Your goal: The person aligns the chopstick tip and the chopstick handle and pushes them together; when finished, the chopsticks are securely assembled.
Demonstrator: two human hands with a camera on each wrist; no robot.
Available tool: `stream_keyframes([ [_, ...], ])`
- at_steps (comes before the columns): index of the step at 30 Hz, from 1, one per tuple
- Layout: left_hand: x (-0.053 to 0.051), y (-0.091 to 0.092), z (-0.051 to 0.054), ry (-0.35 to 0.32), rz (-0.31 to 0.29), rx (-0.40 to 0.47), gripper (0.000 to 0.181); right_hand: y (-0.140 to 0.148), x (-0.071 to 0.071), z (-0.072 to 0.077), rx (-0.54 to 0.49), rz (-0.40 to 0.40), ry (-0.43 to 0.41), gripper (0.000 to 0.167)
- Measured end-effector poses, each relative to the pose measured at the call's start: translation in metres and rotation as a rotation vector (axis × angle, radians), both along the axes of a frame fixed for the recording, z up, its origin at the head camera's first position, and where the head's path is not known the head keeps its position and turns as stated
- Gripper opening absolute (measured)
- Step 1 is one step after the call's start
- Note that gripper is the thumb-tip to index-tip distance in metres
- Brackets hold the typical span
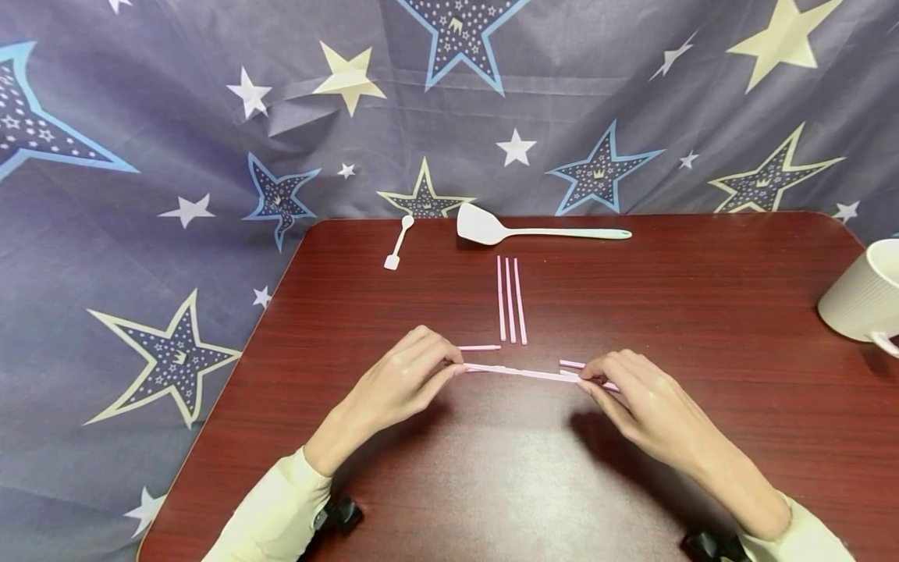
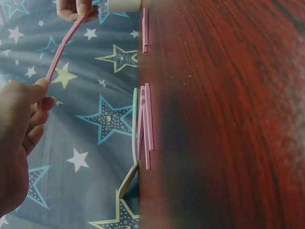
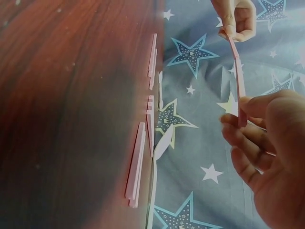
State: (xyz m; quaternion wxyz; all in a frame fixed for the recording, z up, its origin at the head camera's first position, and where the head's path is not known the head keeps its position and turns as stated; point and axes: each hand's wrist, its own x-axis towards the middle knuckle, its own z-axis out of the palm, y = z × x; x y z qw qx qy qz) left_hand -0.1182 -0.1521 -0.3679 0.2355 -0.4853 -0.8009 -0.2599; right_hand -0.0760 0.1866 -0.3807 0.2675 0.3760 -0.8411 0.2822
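A thin pink straw with a small step midway along it spans the gap between both hands. My left hand pinches its left end between thumb and forefinger, and my right hand pinches the right end. In the left wrist view the straw is seen raised above the table, bending slightly at that step. Three more straws lie side by side just beyond the hands. Another straw lies behind the left fingers, and a straw is partly hidden behind the right hand.
At the table's back edge lies a white spatula with a pale green handle. A small white double-ended scoop lies to its left. A white mug is at the far right. A star-patterned cloth hangs behind.
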Motion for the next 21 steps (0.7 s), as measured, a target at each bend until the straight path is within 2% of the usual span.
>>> stream_keyframes([
  [3,-0.001,0.001,0.0,-0.052,-0.025,0.062,0.009,-0.001,0.0,-0.002,-0.004,0.0,0.004,0.039],
  [6,-0.001,0.003,0.002,-0.131,-0.045,0.165,0.003,-0.002,0.001,-0.004,-0.019,0.018,-0.03,0.038],
  [11,0.001,0.012,0.006,-0.293,-0.018,0.367,0.021,-0.004,0.005,-0.009,-0.098,0.076,-0.141,0.032],
  [15,0.002,0.022,0.012,-0.451,0.01,0.509,0.019,-0.01,0.009,-0.013,-0.164,0.127,-0.243,0.005],
  [18,0.001,0.03,0.017,-0.536,0.0,0.59,0.016,-0.017,0.012,-0.015,-0.205,0.161,-0.329,0.027],
  [21,-0.002,0.04,0.022,-0.581,-0.013,0.639,0.018,-0.023,0.016,-0.018,-0.238,0.18,-0.414,0.027],
])
